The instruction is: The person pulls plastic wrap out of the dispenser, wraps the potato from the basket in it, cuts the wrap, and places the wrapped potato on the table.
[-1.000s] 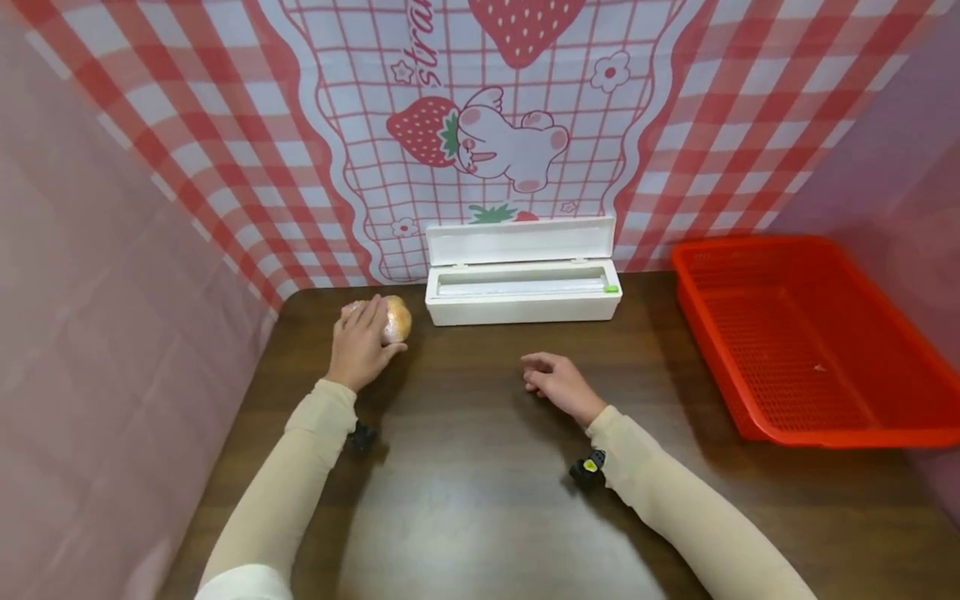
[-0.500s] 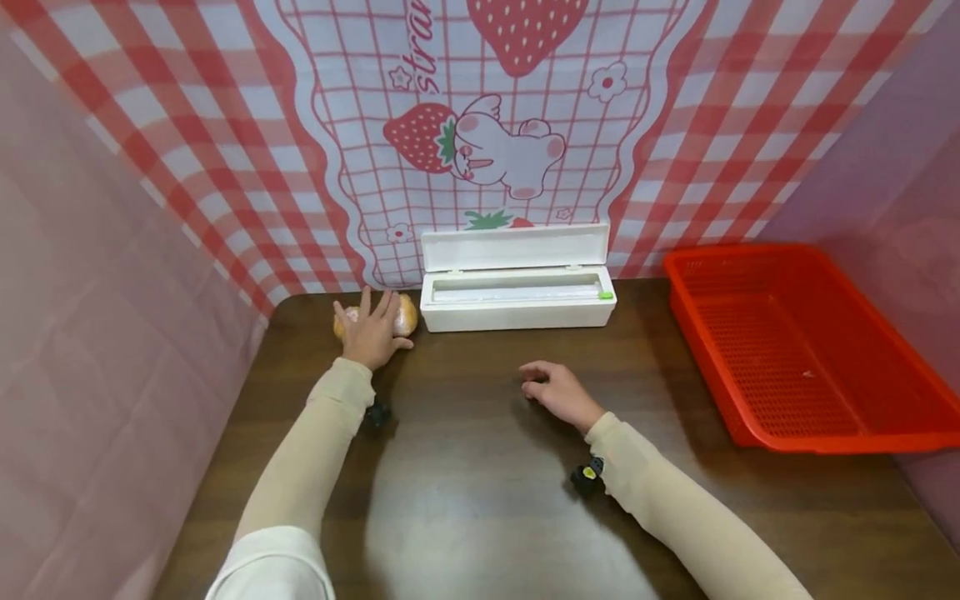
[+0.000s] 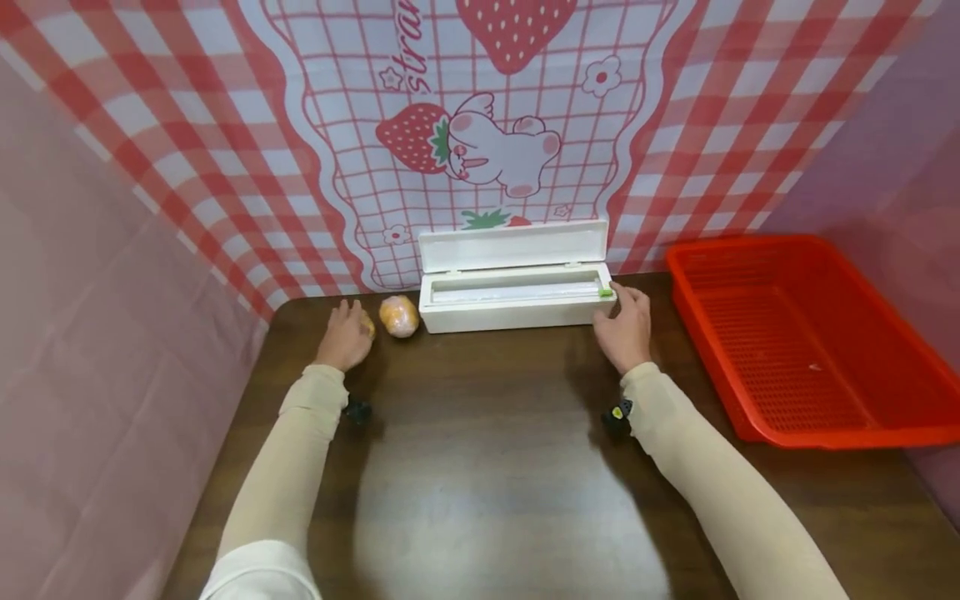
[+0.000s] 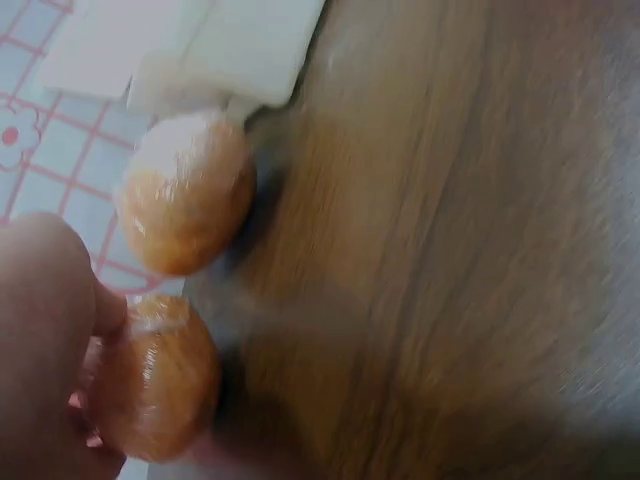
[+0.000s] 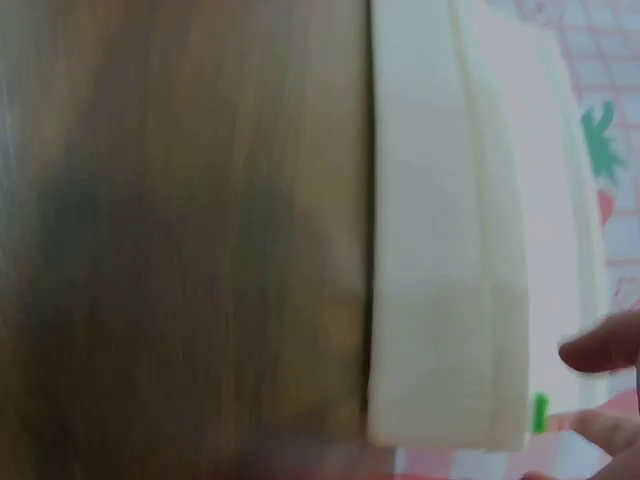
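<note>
Two bread rolls in clear plastic wrap are at the back left of the table. My left hand (image 3: 347,336) holds the left roll (image 4: 155,380), its fingers bent over it and hiding most of it in the head view. The other roll (image 3: 399,317) sits just right of it, apart from the hand. My right hand (image 3: 626,328) is at the right end of a white cling film dispenser (image 3: 517,315), whose lid stands up. In the right wrist view its thumb and finger are spread beside the green slider (image 5: 540,413). A film roll (image 3: 517,292) lies inside the dispenser.
A red plastic basket (image 3: 723,379) stands at the right of the brown wooden table (image 3: 495,467). Behind the dispenser hangs a red-and-white checked cloth (image 3: 247,150) with strawberry prints. A pink cloth wall (image 3: 97,358) runs along the left side.
My right hand has moved up and right from the table's middle to the dispenser's right end. My left hand has shifted off the right bread roll, which now shows fully, onto the left one.
</note>
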Available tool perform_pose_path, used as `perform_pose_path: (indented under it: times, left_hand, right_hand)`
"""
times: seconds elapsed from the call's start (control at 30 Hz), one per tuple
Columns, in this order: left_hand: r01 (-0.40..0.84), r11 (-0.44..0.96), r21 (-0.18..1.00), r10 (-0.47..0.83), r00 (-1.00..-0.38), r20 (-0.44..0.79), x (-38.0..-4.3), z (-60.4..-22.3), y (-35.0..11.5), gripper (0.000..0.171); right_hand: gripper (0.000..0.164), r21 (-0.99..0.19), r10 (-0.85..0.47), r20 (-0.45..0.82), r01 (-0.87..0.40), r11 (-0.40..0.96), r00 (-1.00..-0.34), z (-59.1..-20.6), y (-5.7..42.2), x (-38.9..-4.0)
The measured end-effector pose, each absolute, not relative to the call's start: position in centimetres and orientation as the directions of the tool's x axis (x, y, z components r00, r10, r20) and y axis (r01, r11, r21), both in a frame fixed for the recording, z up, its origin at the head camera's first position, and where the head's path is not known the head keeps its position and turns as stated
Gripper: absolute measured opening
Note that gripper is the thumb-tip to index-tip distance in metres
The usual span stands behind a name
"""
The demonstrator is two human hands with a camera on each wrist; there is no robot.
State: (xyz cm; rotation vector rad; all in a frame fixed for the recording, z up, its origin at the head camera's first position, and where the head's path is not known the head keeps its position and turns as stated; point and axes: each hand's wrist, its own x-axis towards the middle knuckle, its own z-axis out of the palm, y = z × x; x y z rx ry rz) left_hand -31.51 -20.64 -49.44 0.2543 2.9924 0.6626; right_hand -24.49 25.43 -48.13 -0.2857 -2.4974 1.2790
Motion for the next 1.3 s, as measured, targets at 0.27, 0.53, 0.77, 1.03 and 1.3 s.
perform_pose_path:
  times: [0.27, 0.53, 0.77, 1.03, 1.3]
  left_hand:
    - [0.299, 0.859, 0.415, 0.317, -0.948, 0.025, -31.8, -50.5, -20.9, 0.053]
    - [0.319, 0.849, 0.422, 0.316, -0.945, 0.077, -31.1, -50.9, -20.8, 0.051]
    - [0.347, 0.884, 0.313, 0.31, -0.937, 0.161, -31.2, -49.2, -16.0, 0.063]
    - [0.504, 0.851, 0.147, 0.469, -0.856, 0.218, -32.6, -47.9, -8.3, 0.085]
    - [0.442, 0.879, 0.179, 0.391, -0.884, 0.257, -31.4, -48.4, -8.0, 0.079]
  right_hand:
    - [0.067, -0.789, 0.262, 0.095, 0.087, 0.608, -0.96, -49.7, 27.8, -24.6]
    - [0.064, -0.803, 0.313, 0.097, 0.112, 0.585, -0.945, -49.5, 28.6, -23.8]
    - [0.065, -0.803, 0.312, 0.07, 0.132, 0.581, -0.948, -49.1, 30.3, -23.4]
    - [0.072, -0.859, 0.323, 0.012, 0.155, 0.487, -0.946, -49.4, 31.8, -23.3]
    - [0.07, -0.783, 0.17, -0.054, 0.147, 0.605, -0.984, -47.1, 30.2, -20.8]
